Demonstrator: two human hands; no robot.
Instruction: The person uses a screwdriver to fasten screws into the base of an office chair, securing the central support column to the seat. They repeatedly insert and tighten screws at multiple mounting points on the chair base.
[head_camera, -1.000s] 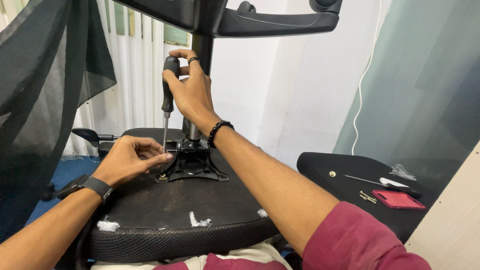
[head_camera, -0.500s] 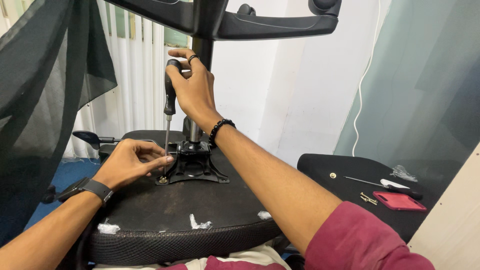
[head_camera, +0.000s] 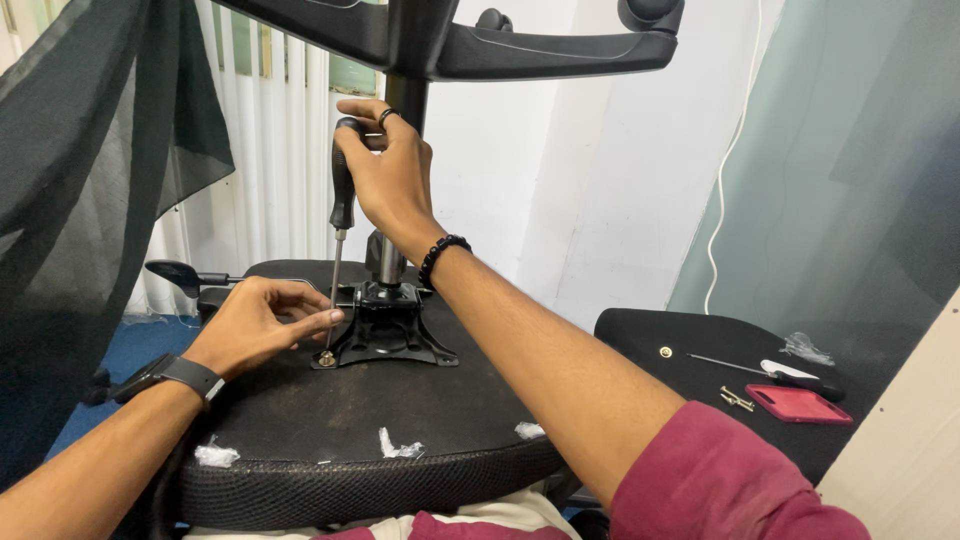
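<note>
An upturned office chair seat (head_camera: 400, 410) lies in front of me, its black metal mechanism plate (head_camera: 390, 335) on top with the gas cylinder (head_camera: 388, 255) rising from it. My right hand (head_camera: 385, 170) grips the black handle of a screwdriver (head_camera: 341, 215) held upright, its tip on a brass screw (head_camera: 327, 357) at the plate's near left corner. My left hand (head_camera: 260, 320) rests on the seat, fingertips pinching the screwdriver shaft just above the screw. A watch sits on the left wrist, a bead bracelet on the right.
The chair base legs (head_camera: 520, 45) spread overhead. A second black panel (head_camera: 720, 370) at right carries a red flat case (head_camera: 798, 403), loose screws (head_camera: 737, 400), a thin tool (head_camera: 760, 368) and a plastic bag (head_camera: 806, 348). Mesh backrest (head_camera: 70, 190) hangs left. White scraps (head_camera: 400, 445) dot the seat.
My right hand has turned slightly on the screwdriver handle. The left fingers stay at the shaft near the screw. Little else has moved.
</note>
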